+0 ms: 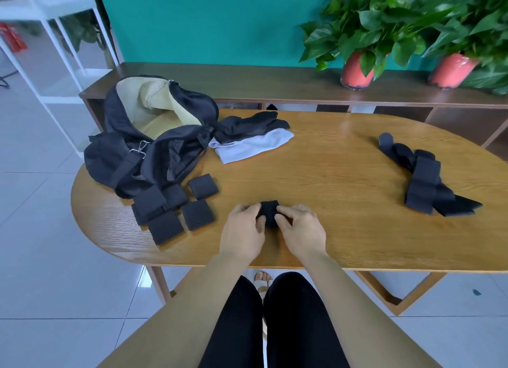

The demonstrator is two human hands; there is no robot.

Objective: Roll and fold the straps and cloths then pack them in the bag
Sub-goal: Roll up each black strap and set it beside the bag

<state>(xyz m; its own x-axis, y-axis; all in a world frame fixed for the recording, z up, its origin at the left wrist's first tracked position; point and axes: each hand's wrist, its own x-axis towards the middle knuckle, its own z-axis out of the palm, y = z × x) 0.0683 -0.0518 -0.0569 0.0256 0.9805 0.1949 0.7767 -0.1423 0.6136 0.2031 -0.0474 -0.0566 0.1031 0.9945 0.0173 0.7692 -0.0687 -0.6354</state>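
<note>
Both hands meet near the front edge of the oval, light-brown wooden table (343,175), clamped from either side on a small black fabric strap roll (269,211). The left hand (243,230) curls its fingers and thumb around the roll's left end, and the right hand (299,229) pinches the right end, so the roll sits between the fingertips just above or on the tabletop; which of the two cannot be told.

To the left of the hands lies a cluster of finished black perforated strap rolls (171,209), squarish bundles lying close together, some touching each other. Just behind them the open black fabric bag with a tan lining (148,137) slumps on the table's left end, its mouth gaping upward and a metal clip showing on its strap. Beside the bag, towards the middle of the table, a black cloth (251,126) lies partly on top of a folded pale lilac-white cloth (255,145). Well apart on the right side of the table lies a loose heap of black unrolled straps (424,179).

Behind the table runs a dark wooden shelf unit (247,82) carrying two leafy green plants in red pots (357,71).
</note>
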